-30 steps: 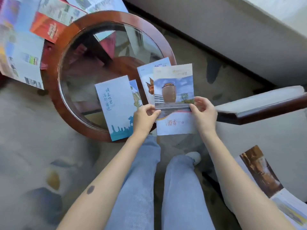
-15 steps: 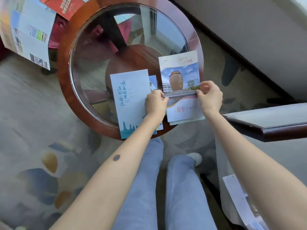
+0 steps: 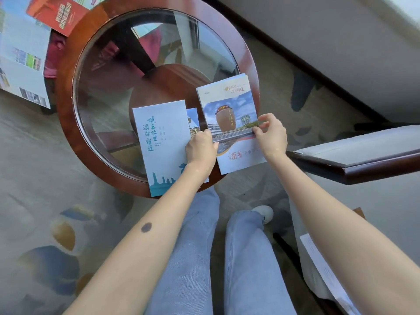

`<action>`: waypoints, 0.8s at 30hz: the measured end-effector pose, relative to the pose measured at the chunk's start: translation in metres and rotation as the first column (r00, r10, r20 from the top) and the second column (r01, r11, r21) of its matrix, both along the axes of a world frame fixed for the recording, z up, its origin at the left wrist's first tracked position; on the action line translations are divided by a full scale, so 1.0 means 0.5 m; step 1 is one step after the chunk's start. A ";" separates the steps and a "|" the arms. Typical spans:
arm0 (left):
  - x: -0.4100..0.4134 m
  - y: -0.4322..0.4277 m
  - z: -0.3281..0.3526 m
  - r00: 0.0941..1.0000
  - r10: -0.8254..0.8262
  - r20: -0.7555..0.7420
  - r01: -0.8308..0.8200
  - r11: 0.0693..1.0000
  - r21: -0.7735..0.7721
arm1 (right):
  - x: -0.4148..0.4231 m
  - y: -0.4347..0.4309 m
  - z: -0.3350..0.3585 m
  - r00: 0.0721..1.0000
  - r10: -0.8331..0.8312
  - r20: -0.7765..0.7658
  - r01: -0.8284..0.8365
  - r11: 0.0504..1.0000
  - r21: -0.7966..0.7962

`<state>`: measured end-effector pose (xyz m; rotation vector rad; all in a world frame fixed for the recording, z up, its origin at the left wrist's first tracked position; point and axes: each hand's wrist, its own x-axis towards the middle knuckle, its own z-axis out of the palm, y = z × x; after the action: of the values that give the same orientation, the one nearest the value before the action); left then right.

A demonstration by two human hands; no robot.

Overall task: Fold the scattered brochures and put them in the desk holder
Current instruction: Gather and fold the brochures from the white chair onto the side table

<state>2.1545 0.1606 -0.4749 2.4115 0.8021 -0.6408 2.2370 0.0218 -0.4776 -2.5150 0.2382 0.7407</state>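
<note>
From my remote seat I see the jar brochure (image 3: 229,114) lying at the near right edge of the round table (image 3: 66,87), held between both hands at its middle crease. The left hand (image 3: 201,147) pinches its left edge with curled fingers, and the right hand (image 3: 271,135) pinches its right edge between thumb and fingertips. Both forearms reach forward over the knees, and a white brochure (image 3: 161,142) lies on the table just left of the left hand.

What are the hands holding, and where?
The jar brochure: left hand pinches its left edge, right hand its right edge, both about mid-height.
</note>
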 end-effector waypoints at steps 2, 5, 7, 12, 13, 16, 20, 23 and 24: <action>0.001 -0.001 0.005 1.000 0.012 -0.006 -0.012 1.000 -0.011 | 0.002 -0.006 0.000 1.000 0.001 -0.010 -0.001 1.000 0.018; 0.006 -0.027 0.034 0.996 0.046 0.078 -0.038 0.994 -0.102 | -0.003 -0.018 0.010 0.999 -0.037 0.023 0.034 0.994 0.103; 0.011 -0.074 0.071 0.980 0.048 0.192 -0.005 0.975 -0.222 | -0.017 -0.027 0.031 0.995 -0.076 0.065 0.060 0.975 0.215; -0.007 -0.253 0.117 0.948 -0.103 0.302 0.222 0.891 -0.396 | -0.081 -0.135 0.118 0.950 -0.261 0.170 0.163 0.883 0.441; -0.017 -0.288 0.113 0.943 -0.175 0.283 0.280 0.877 -0.389 | -0.095 -0.175 0.133 0.934 -0.306 0.185 0.195 0.869 0.454; -0.055 -0.392 0.084 0.891 -0.392 0.228 0.452 0.814 -0.365 | -0.141 -0.323 0.161 0.879 -0.438 0.189 0.315 0.830 0.461; -0.109 -0.521 0.019 0.879 -0.465 0.103 0.465 0.794 -0.392 | -0.220 -0.551 0.180 0.816 -0.560 0.145 0.440 0.764 0.472; -0.141 -0.596 -0.043 0.878 -0.471 -0.089 0.397 0.819 -0.414 | -0.290 -0.724 0.188 0.839 -0.505 0.201 0.423 0.839 0.342; -0.150 -0.616 -0.060 0.877 -0.454 -0.155 0.358 0.835 -0.417 | -0.315 -0.783 0.190 0.836 -0.499 0.226 0.435 0.856 0.280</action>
<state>2.0797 -0.1474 -0.5049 2.1708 0.2033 -1.1709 2.0795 -0.3698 -0.3825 -2.1831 0.6103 0.1786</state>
